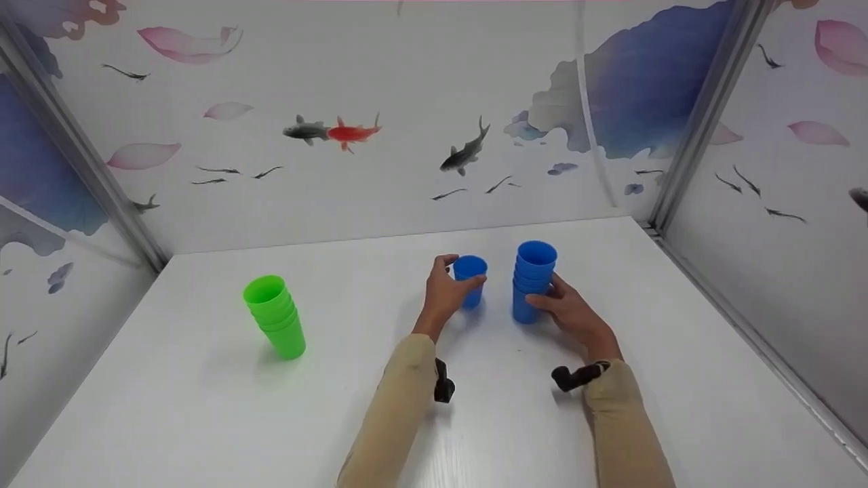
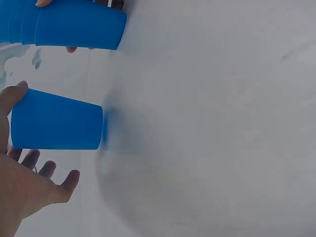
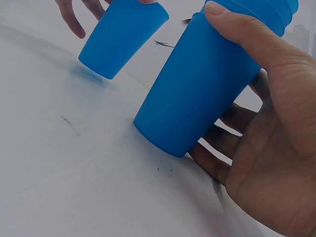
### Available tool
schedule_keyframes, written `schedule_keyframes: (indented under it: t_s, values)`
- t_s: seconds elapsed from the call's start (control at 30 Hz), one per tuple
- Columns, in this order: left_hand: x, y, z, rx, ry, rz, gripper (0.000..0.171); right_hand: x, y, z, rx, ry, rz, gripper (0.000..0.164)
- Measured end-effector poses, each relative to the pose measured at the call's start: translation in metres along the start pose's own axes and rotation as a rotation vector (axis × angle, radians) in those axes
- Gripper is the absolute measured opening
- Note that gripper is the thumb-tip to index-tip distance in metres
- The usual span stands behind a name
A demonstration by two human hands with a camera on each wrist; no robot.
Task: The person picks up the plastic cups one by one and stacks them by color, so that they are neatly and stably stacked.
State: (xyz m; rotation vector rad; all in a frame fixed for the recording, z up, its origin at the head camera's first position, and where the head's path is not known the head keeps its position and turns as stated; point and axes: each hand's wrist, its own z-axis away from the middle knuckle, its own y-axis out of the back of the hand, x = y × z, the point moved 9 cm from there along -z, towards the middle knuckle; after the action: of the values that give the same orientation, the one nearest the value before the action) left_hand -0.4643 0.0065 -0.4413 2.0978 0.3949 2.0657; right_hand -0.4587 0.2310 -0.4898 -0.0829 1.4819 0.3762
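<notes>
My left hand (image 1: 444, 291) pinches a single blue cup (image 1: 469, 286) near its rim, thumb on one side and fingers on the other. That cup is upright; in the left wrist view, its base (image 2: 98, 127) sits at or just above its reflection on the table. To the right, my right hand (image 1: 573, 310) grips a stack of several nested blue cups (image 1: 525, 305) around the lowest cup, as the right wrist view (image 3: 197, 89) also shows. The stack stands upright, a small gap apart from the single cup.
A stack of nested green cups (image 1: 277, 315) stands on the left side of the white table (image 1: 203, 420). Printed wall panels (image 1: 407, 196) close off the back and both sides, with metal posts (image 1: 708, 115) at the corners.
</notes>
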Motion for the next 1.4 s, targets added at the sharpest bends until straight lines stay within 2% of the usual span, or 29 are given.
schedule_keyframes:
  t_s: [0.23,0.47,0.57,0.7,0.9,1.1,1.27,1.4]
  values:
    - [0.010,0.016,-0.001,0.004,-0.012,0.004,0.071,0.000,0.002,0.000,-0.010,0.019,-0.004,0.097]
    - [0.023,0.025,-0.004,-0.005,-0.021,0.011,0.073,0.002,0.003,0.000,-0.003,0.014,-0.006,0.098]
    - [0.037,0.029,-0.004,-0.010,-0.043,0.028,0.073,0.003,0.003,0.000,0.001,0.010,0.012,0.099]
    - [0.063,0.031,-0.004,-0.029,-0.097,0.025,0.074,0.004,0.002,0.001,-0.008,0.011,0.006,0.097]
    - [0.100,0.030,-0.005,-0.051,-0.148,-0.018,0.074,0.003,0.001,0.000,-0.010,0.022,0.011,0.095]
    - [0.132,0.024,0.002,-0.086,-0.206,-0.036,0.074,0.004,0.004,0.001,0.015,-0.017,0.051,0.100]
    - [0.153,0.015,0.010,-0.116,-0.249,-0.018,0.073,0.003,0.003,0.000,0.018,-0.015,0.051,0.105]
    - [0.161,0.007,0.017,-0.129,-0.263,-0.009,0.074,0.003,0.001,-0.001,0.013,-0.008,0.048,0.106]
